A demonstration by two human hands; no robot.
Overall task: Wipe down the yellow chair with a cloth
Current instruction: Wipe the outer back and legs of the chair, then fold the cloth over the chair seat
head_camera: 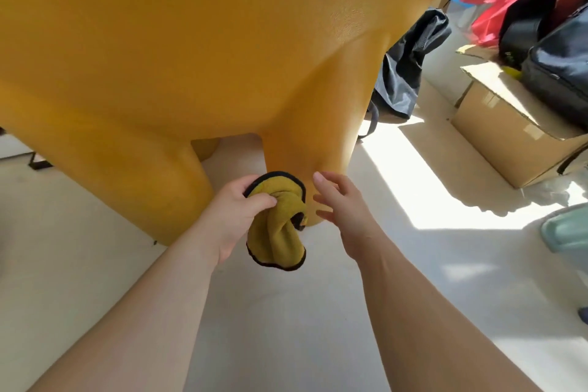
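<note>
The yellow chair fills the upper left of the head view, seen from close up with its thick moulded legs reaching the floor. My left hand grips a bunched yellow cloth with black trim, held against the foot of the nearer right leg. My right hand hovers just right of the cloth with fingers spread and relaxed, close to the same leg, holding nothing. Part of the cloth hangs loose below my left hand.
Pale floor lies below, with a bright sun patch at right. A black bag sits behind the chair. A cardboard box with dark bags on it stands at right. A pale green tub is at the right edge.
</note>
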